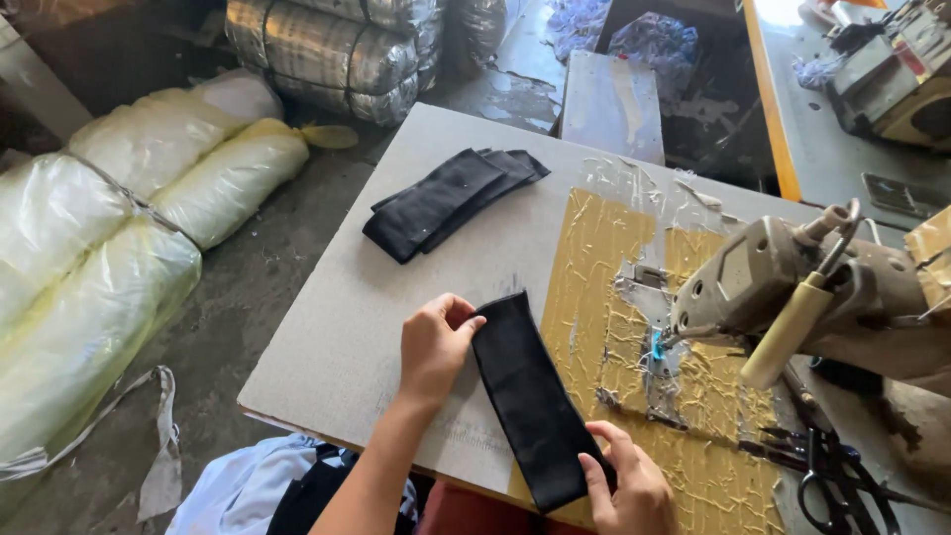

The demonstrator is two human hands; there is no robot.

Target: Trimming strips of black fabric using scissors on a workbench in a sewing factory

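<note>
While both hands pinch it, left hand (433,344) at the top end, right hand (624,485) at the bottom, the black fabric strip (530,396) lies on the tabletop (337,327): soft, light, limp, best gripped at its ends, beside the sewing machine (792,287).

Fabric strip (530,396) on table (337,337), fabric stack (446,198) behind, sewing machine (792,287) right

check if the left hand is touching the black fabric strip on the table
Touching. The head view shows the left hand with fingertips on the upper end of the black fabric strip.
</note>
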